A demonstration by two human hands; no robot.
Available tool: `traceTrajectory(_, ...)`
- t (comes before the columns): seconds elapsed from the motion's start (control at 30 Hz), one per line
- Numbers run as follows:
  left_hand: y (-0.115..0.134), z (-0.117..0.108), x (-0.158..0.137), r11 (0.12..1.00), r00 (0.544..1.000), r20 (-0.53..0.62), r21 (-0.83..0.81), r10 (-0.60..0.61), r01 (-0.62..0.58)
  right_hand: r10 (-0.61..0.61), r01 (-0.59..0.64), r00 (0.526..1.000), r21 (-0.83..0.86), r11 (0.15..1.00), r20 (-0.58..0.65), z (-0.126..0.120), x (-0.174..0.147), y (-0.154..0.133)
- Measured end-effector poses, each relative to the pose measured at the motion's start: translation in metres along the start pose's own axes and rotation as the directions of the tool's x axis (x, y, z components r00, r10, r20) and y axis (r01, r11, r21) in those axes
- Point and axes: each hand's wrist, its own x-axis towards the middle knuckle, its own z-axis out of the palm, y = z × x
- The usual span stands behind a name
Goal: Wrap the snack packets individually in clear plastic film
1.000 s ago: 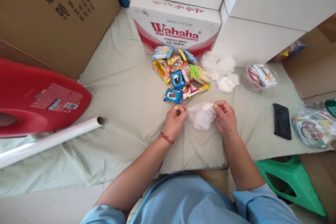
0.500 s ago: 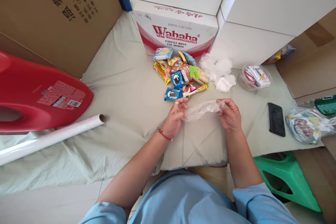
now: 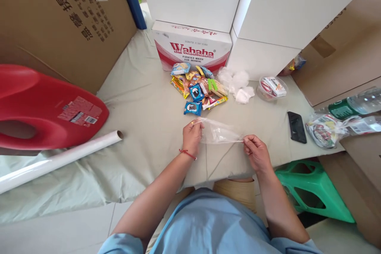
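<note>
Near the table's [image 3: 143,99] front edge, the left hand [image 3: 192,137] and right hand [image 3: 256,151] each have a pinched grip on a clear plastic bag [image 3: 220,132], stretched between them. Spreading it seems the step in hand; the next move likely calls for light, even tension.

Your widest passage is the pale green cloth [image 3: 145,127] left of centre, between the white roll [image 3: 65,158] and your left hand [image 3: 193,135]. At the left edge, that roll and the red jug [image 3: 50,107] block you. Upper centre, the wrapped snacks [image 3: 196,91] stand in your way, backed by the Wahaha carton [image 3: 193,49]. Right of centre, you can pass between the crumpled plastic bags [image 3: 238,81] and your right hand [image 3: 256,151]; farther right, the smartphone [image 3: 297,127] narrows your room.
</note>
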Motion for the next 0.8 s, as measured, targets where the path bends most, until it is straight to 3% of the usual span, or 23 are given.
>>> traceTrajectory(0.13,0.009,-0.014,-0.012,0.999,0.999,-0.042,-0.02,-0.034,0.033,0.0,0.012,0.998,-0.184,0.983,0.063,-0.019,-0.006,-0.006)
traceTrajectory(0.23,0.01,-0.02,-0.023,0.999,0.997,-0.058,-0.024,-0.045,0.043,-0.094,0.154,0.982,-0.41,0.899,0.164,-0.028,-0.008,-0.017)
traceTrajectory(0.3,0.009,-0.021,-0.031,0.998,0.998,-0.02,-0.003,-0.057,0.057,-0.15,0.261,0.954,-0.47,0.843,0.261,-0.025,-0.009,-0.023)
traceTrajectory(0.4,0.008,-0.022,-0.043,0.994,0.99,0.11,0.075,-0.092,0.084,-0.109,0.279,0.922,-0.439,0.854,0.372,-0.006,-0.004,-0.02)
traceTrajectory(0.47,0.009,-0.025,-0.049,0.986,0.968,0.208,0.121,-0.137,0.114,-0.056,0.205,0.944,-0.446,0.871,0.326,0.011,0.004,-0.011)
traceTrajectory(0.57,0.014,-0.037,-0.055,0.962,0.901,0.345,0.161,-0.263,0.22,-0.02,0.111,0.983,-0.499,0.86,0.184,0.027,0.016,0.005)
traceTrajectory(0.63,0.017,-0.048,-0.057,0.93,0.837,0.408,0.202,-0.364,0.307,0.012,0.088,0.98,-0.48,0.873,0.201,0.029,0.022,0.011)
traceTrajectory(0.7,0.02,-0.061,-0.057,0.896,0.79,0.426,0.251,-0.441,0.366,0.027,0.086,0.964,-0.411,0.908,0.263,0.026,0.026,0.012)
traceTrajectory(0.8,0.024,-0.079,-0.057,0.873,0.797,0.371,0.303,-0.477,0.382,-0.004,0.1,0.955,-0.308,0.946,0.296,0.017,0.036,0.001)
